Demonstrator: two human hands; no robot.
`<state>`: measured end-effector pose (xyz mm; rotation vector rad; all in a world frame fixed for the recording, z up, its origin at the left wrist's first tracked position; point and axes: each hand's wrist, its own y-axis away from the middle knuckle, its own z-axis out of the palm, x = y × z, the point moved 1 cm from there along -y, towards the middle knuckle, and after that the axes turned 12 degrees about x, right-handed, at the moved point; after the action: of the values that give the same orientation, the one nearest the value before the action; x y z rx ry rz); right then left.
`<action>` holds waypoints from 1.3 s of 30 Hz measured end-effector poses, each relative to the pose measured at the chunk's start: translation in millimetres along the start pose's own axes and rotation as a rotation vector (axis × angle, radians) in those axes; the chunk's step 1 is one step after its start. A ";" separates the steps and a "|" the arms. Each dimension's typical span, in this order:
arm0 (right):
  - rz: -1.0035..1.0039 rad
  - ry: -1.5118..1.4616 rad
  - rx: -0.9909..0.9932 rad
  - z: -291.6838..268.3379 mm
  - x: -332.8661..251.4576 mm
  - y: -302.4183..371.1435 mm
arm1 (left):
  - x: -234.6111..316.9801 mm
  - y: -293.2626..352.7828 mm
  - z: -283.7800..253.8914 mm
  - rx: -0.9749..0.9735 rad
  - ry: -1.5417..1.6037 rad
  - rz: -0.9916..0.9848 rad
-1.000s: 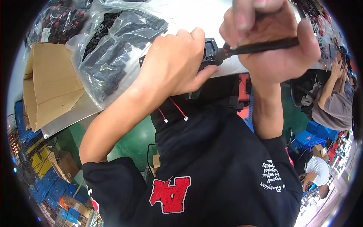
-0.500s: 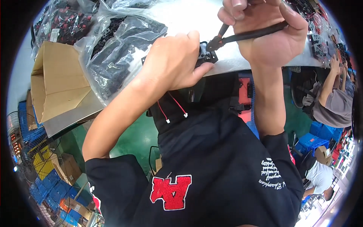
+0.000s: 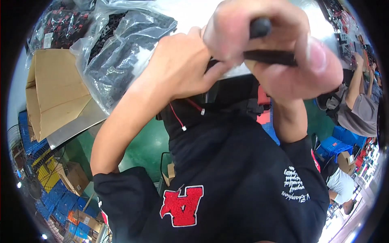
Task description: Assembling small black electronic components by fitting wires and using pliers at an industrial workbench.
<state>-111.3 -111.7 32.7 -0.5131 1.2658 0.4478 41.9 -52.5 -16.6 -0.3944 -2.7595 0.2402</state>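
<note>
Our left hand point(image 3: 180, 60) is half-curling over a mostly hidden black part point(image 3: 211, 63) by the worktop point(image 3: 186, 10) edge, hold unclear | our right hand point(image 3: 279, 77) is curling around a black tool point(image 3: 275, 57) | we are judging the part light, stiff, best held by its sides | 2 red wires point(image 3: 176, 114) are dangling; plastic bag point(image 3: 121, 58) is lying left; our right hand is blocking the view
</note>
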 end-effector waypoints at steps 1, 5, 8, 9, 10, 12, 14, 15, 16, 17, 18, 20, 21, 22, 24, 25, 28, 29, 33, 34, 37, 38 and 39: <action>-0.006 0.034 -0.005 -2.7 -0.2 -1.9 | -1.3 1.8 4.5 -0.001 0.000 0.006; -0.127 0.123 0.130 3.6 4.1 -2.4 | -5.1 5.5 14.3 0.140 -0.052 0.030; -0.140 -0.755 0.130 -25.2 16.7 -23.2 | -0.4 2.3 11.7 0.071 -0.066 -0.054; -0.189 -0.531 0.356 -17.4 7.6 -20.6 | 0.4 3.0 10.2 0.068 -0.066 -0.060; -0.235 -0.298 0.576 -10.6 1.0 -17.1 | 1.1 3.4 9.3 0.073 -0.076 -0.063; -0.232 -0.572 0.299 -22.7 4.4 -6.8 | 2.4 3.3 9.1 0.072 -0.083 -0.061; -0.280 -0.534 0.365 -19.7 5.0 -5.7 | 3.7 2.6 9.1 0.083 -0.117 -0.063; -0.278 -0.536 0.369 -16.5 8.0 -5.7 | 4.9 2.6 9.1 0.079 -0.116 -0.063; -0.314 -0.324 0.427 -12.6 11.5 -5.6 | 6.3 2.7 8.8 0.091 -0.135 -0.064; -0.347 -0.112 0.481 -10.9 13.6 -5.0 | 7.2 2.7 8.6 0.104 -0.154 -0.064; -0.344 -0.111 0.482 -12.2 14.3 -4.7 | 7.0 2.5 9.1 0.102 -0.151 -0.065; -0.280 -0.376 0.415 -17.3 15.6 -5.7 | 6.5 2.1 9.9 0.103 -0.148 -0.058; -0.248 -0.507 0.380 -19.3 16.0 -6.8 | 6.7 1.6 9.6 0.102 -0.146 -0.058; -0.247 -0.506 0.382 -20.7 16.5 -7.9 | 7.0 1.0 9.3 0.094 -0.152 -0.060; -0.218 -0.574 0.323 -22.1 17.6 -8.9 | 7.2 0.5 8.7 0.083 -0.156 -0.063; -0.216 -0.575 0.325 -22.6 18.1 -8.5 | 7.2 0.6 8.3 0.081 -0.159 -0.062; -0.192 -0.681 0.245 -18.0 19.4 -8.1 | 7.3 1.0 9.1 0.082 -0.168 -0.057; -0.276 -0.397 0.397 -13.1 20.6 -8.2 | 7.4 1.1 9.4 0.087 -0.176 -0.053; -0.250 -0.485 0.401 -20.5 21.8 -9.9 | 8.7 0.6 8.3 0.090 -0.173 -0.059; -0.247 -0.485 0.403 -23.4 21.7 -8.2 | 10.1 -0.8 6.7 0.097 -0.199 -0.034; -0.255 -0.643 0.163 -25.4 21.6 -5.1 | 12.8 -4.1 -1.0 0.063 -0.196 -0.050; -0.249 -0.598 0.140 -25.3 21.8 -5.0 | 13.0 -4.6 -1.9 0.024 -0.166 -0.090; -0.243 -0.553 0.116 -24.7 21.6 -4.7 | 11.7 -3.6 0.7 0.024 -0.165 -0.091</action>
<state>-122.5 -129.4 6.9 -0.4007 0.6829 0.2806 30.3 -52.6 -12.9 -0.2525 -2.9245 0.2945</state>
